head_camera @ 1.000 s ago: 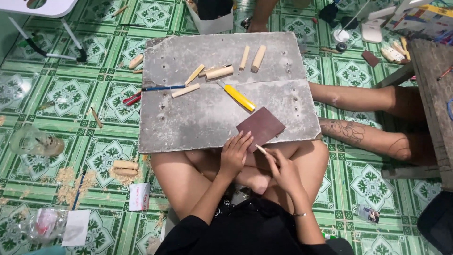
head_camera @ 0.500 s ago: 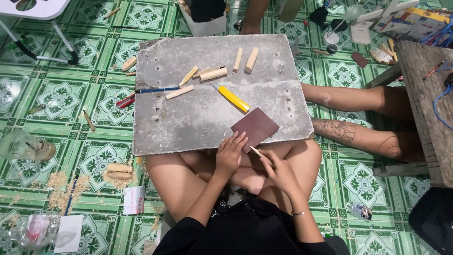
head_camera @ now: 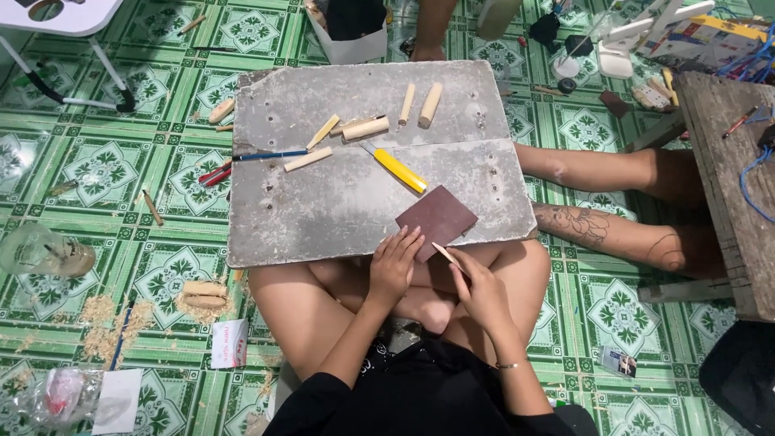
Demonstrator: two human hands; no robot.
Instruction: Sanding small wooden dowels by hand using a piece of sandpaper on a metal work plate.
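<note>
On the far left floor, pale wood shavings (head_camera: 101,311) lie beside a short round wooden block (head_camera: 203,289). Further right, the grey slab board (head_camera: 323,210) rests across the person's lap as a bench. Near its front edge the left hand (head_camera: 393,265) presses flat, fingers spread, pinning the dark brown sandpaper sheet (head_camera: 436,220) steady. Beside it the right hand (head_camera: 484,295) pinches a thin pale wooden stick (head_camera: 445,254), its tip touching the sheet's edge.

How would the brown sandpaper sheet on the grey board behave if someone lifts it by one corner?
The brown sandpaper sheet looks thin and lies flat on the grey board, so it would probably bend and feel light. Its rough face likely resists sliding; the left hand presses its near edge.
</note>
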